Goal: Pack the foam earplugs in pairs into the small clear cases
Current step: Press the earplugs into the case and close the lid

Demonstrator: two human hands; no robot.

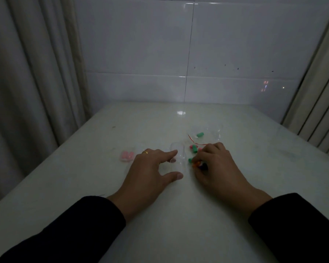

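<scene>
An open small clear case [178,155] lies on the white table [103,186] between my hands. My left hand [150,171] steadies it, forefinger and thumb spread around its near end. My right hand [214,164] has its fingers curled down on an orange earplug [196,164] in a small heap of loose earplugs. Green and pink earplugs [193,148] lie just beyond that hand. Another green earplug [200,134] sits inside a clear plastic bag [207,132] with a red strip. At the left, a clear case with two pink earplugs [127,155] rests on the table.
A white tiled wall [188,54] rises behind the table. Pale curtains [27,73] hang at the left and also at the right. The table's left edge runs diagonally close to the pink-filled case.
</scene>
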